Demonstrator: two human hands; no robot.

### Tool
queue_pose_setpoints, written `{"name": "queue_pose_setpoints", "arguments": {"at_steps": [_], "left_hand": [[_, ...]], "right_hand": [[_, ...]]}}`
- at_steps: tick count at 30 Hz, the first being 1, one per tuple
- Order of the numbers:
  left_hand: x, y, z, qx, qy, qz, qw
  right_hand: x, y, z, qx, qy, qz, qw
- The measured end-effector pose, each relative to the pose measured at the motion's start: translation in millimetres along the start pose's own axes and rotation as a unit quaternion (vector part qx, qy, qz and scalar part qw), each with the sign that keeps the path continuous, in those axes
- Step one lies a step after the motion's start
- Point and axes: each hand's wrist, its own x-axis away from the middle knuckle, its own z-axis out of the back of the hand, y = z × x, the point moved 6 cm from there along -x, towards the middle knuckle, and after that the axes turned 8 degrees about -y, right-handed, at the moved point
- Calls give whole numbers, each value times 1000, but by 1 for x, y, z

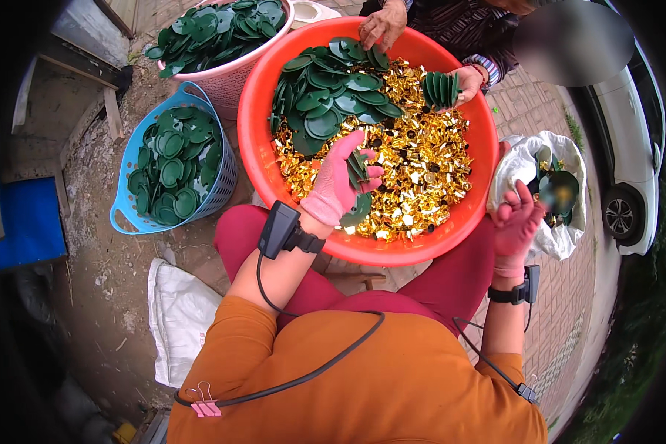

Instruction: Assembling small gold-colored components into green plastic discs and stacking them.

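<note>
My left hand (336, 181), in a pink glove, is closed on a few green plastic discs (357, 169) over the near left part of the red tub (251, 122). Beneath it lie many small shiny gold pieces (422, 181), with black bits among them. Loose green discs (325, 96) are heaped in the tub's far left part. My right hand (516, 226), also pink-gloved, is beside the white sack (507, 174), fingers apart and nothing seen in them. Next to its fingertips, at the sack's mouth, is a dark disc with a gold centre (559, 194), partly blurred.
Across the tub, another person's hand (384, 27) touches discs; their other hand (468, 83) holds a green stack. Left stand a blue basket (228, 174) and a pink basket (226, 87), both full of discs. A white bag (174, 318) lies on the ground; a white car (638, 140) stands right.
</note>
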Motion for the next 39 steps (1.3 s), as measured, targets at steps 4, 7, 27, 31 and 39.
{"name": "queue_pose_setpoints", "arguments": {"at_steps": [4,7,27,31,39], "left_hand": [[3,8,-12,-22,-52,8,998],[3,25,-3,-5,-11,-41,999],[5,20,-4,-34,-56,-25,998],[5,15,-6,-38,-65,-20,997],[5,9,-14,-49,-84,20,995]], "right_hand": [[-24,70,-46,339,-148,-101,924],[-51,103,-115,599,-285,29,748],[-50,158,-77,295,-158,-239,911],[-36,151,-63,338,-147,-294,882],[-22,86,-107,488,-209,-47,846]]}}
